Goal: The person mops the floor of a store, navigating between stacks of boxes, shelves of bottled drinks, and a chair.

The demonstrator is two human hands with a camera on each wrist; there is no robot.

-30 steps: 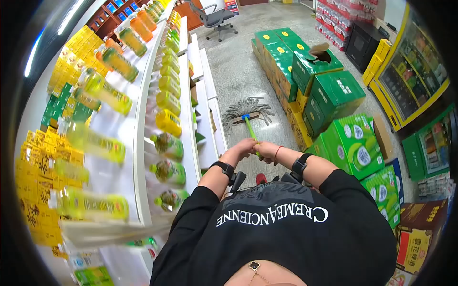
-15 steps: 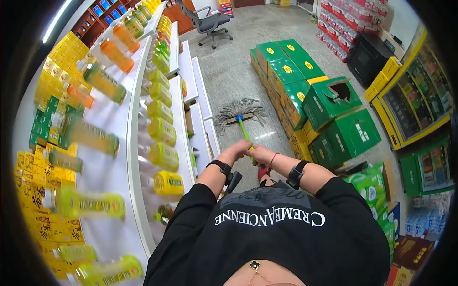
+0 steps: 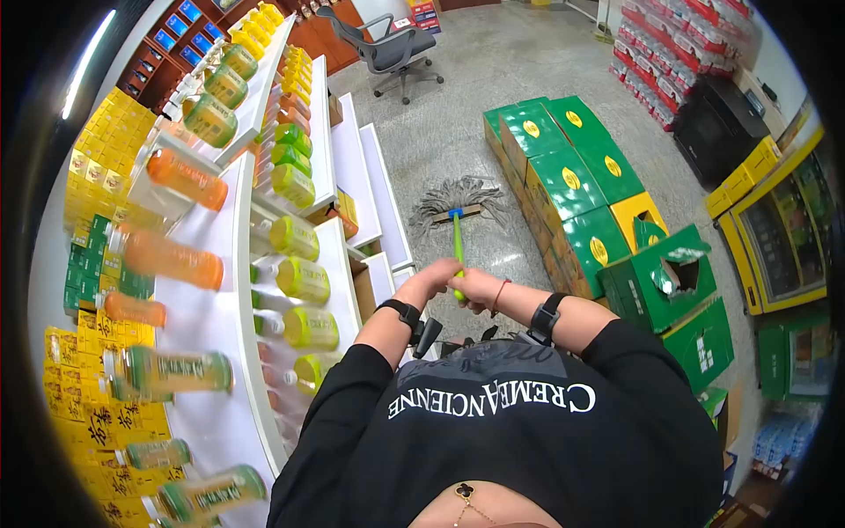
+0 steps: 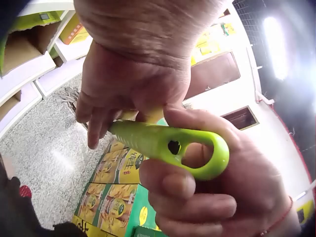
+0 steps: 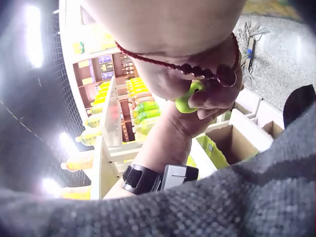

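A mop with a grey string head [image 3: 458, 204] and blue joint lies on the floor ahead; its green handle [image 3: 459, 242] runs back to both hands. The left hand [image 3: 437, 275] grips the handle just beyond the right hand [image 3: 478, 289], which holds its end. In the left wrist view, the handle's looped end [image 4: 217, 157] sticks out past the right hand [image 4: 212, 187], while the left hand [image 4: 136, 81] curls round the shaft. The right wrist view has the right hand [image 5: 217, 94] round the green end [image 5: 186, 101], partly hiding it.
Shelves [image 3: 231, 308] of bottles stand at the left. Stacked green cartons [image 3: 563, 176] line the right of the aisle, with a torn-open carton [image 3: 660, 277] nearer. An office chair [image 3: 387, 51] stands at the far end, a yellow-framed fridge [image 3: 779, 229] at far right.
The view has shifted along the shelves and cartons. The mop head has swung left and then back right relative to the view, with both hands staying on the handle.
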